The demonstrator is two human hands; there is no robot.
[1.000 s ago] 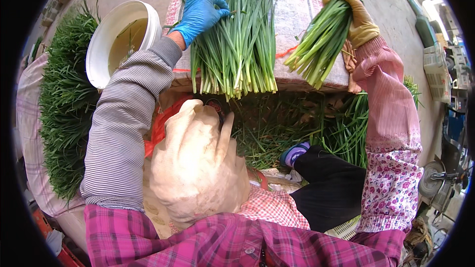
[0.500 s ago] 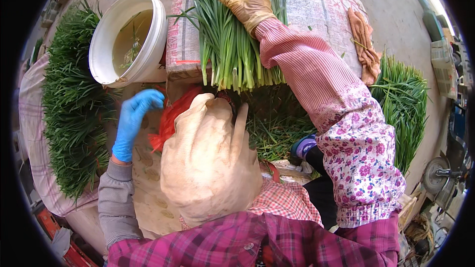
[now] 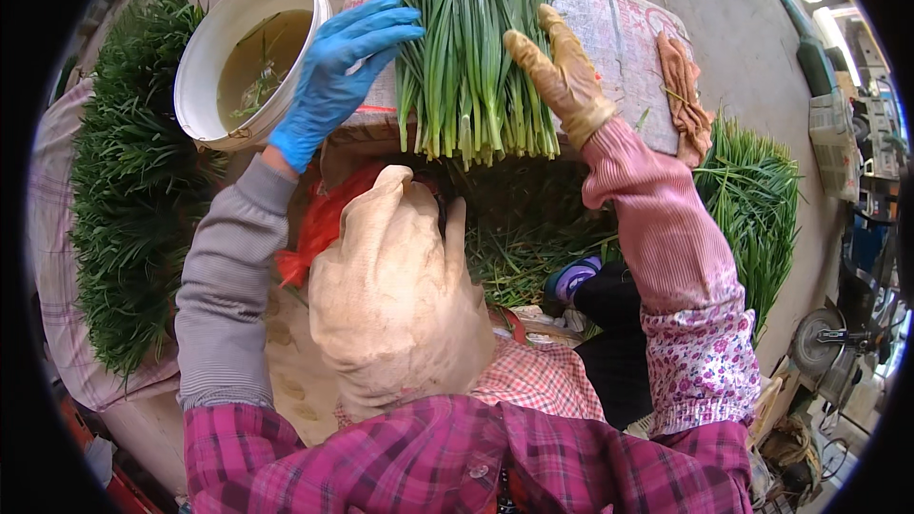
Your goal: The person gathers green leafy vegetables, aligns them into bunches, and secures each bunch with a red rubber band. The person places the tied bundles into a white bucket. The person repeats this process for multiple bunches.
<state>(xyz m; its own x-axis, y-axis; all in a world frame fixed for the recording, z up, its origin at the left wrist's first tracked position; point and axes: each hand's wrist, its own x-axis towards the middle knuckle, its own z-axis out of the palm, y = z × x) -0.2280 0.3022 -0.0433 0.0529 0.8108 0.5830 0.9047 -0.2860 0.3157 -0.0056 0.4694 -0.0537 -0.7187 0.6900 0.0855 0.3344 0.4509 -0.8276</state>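
A bunch of long green garlic chives (image 3: 466, 67) lies on a block wrapped in white woven sacking (image 3: 624, 33), its pale cut ends toward me. My left hand (image 3: 347, 62), in a blue glove, is at the bunch's left edge. Its fingers stretch toward the leaves, and I cannot tell whether they touch. On the right side is my right hand (image 3: 566, 71) in a tan glove, fingers apart and pointing forward, close beside the stalks. Neither hand grips anything.
A white bucket (image 3: 195, 100) of murky water stands left of the block. Chives are heaped at far left (image 3: 133, 190) and right (image 3: 747, 200). An orange-brown rag (image 3: 684, 105) lies on the block's right edge. Beige cloth (image 3: 390, 295) and red netting (image 3: 319, 228) are nearer.
My left hand has moved up and right, from below the bucket to the bunch, and its fingers have straightened. My right hand has come off the bunch's top, moving right and nearer.
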